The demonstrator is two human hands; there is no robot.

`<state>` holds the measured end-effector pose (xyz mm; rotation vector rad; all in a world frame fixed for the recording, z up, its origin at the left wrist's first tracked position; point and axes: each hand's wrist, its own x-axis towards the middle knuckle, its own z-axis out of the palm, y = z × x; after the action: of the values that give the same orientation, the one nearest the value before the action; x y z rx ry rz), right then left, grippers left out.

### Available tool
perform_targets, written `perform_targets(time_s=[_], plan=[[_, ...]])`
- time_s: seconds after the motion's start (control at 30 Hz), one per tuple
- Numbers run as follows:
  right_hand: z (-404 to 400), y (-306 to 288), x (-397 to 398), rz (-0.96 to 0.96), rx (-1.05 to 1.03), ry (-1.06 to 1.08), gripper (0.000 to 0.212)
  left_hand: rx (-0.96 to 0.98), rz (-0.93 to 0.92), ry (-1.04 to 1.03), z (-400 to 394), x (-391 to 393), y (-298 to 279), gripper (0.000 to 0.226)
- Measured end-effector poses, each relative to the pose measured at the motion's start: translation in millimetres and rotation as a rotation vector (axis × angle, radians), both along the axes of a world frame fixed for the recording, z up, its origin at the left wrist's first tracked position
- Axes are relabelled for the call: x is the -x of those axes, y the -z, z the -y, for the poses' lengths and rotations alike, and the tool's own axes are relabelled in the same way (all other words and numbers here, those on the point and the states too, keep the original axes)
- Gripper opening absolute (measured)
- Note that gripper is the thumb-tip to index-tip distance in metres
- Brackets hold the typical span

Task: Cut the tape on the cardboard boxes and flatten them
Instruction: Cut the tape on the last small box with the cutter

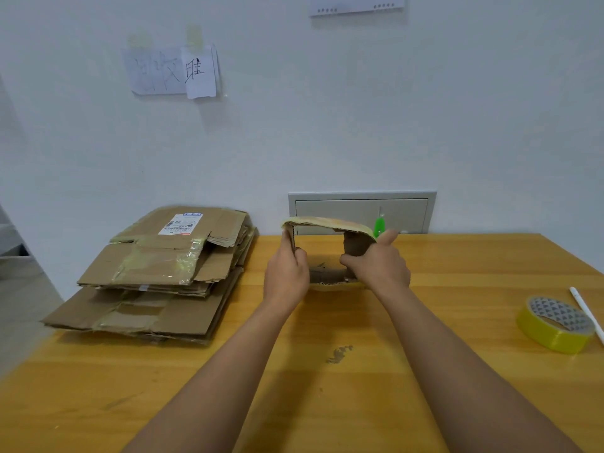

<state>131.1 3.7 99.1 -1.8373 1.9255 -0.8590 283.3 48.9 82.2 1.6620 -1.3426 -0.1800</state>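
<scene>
Cardboard box [327, 223], small and wrapped in yellowish tape, sits at the centre of the frame on the wooden table [327, 403], opened up and seen end-on, so that the view passes through its hollow middle. The left hand [286, 276] pinches its left wall, thumb against the inner face and fingers outside. The right hand [376, 266] curls round the right wall and also appears to hold a green-handled cutter [379, 227], whose tip pokes up behind the box; the blade itself cannot be made out. The step in hand looks like collapsing the shell: to do it well, I judge the hands should push opposite corners towards each other so the walls fold along their creases, and any tape bridging a seam should be slit first, with the blade kept clear of the left fingers. At the left of the frame lies a stack of flattened boxes [157, 282]; the top one carries a white shipping label [180, 223] with a barcode, its print too small to read. At upper left, paper notes [170, 71] taped to the wall bear handwritten characters, one resembling 哇. At the right edge rest a yellow tape roll [555, 325] and a white pen [588, 313].
</scene>
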Motion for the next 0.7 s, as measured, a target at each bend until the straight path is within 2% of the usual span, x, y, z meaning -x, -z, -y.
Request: perform_targets(time_s=[0.1, 0.23, 0.37, 0.5, 0.6, 0.7], plan=[[1, 2, 1, 0.043, 0.026, -0.080, 0.077, -0.036, -0.104, -0.002, 3, -10, -4, 0.039], [1, -3, 8, 0.176, 0.044, -0.203, 0.060, -0.015, -0.303, -0.005, 2, -15, -12, 0.045], [-3, -1, 14, 0.133, 0.077, -0.303, 0.056, 0.081, -0.617, 0.006, 7, -12, -8, 0.044], [-6, 15, 20, 0.065, 0.014, -0.354, 0.057, 0.147, -0.894, 0.056, 10, -11, -1, 0.048], [-8, 35, 23, 0.052, -0.030, -0.406, 0.058, 0.135, -1.007, 0.076, 10, -17, 12, 0.066], [-7, 46, 23, 0.229, -0.045, -0.442, 0.052, 0.112, -1.095, 0.062, 4, -27, 31, 0.074]])
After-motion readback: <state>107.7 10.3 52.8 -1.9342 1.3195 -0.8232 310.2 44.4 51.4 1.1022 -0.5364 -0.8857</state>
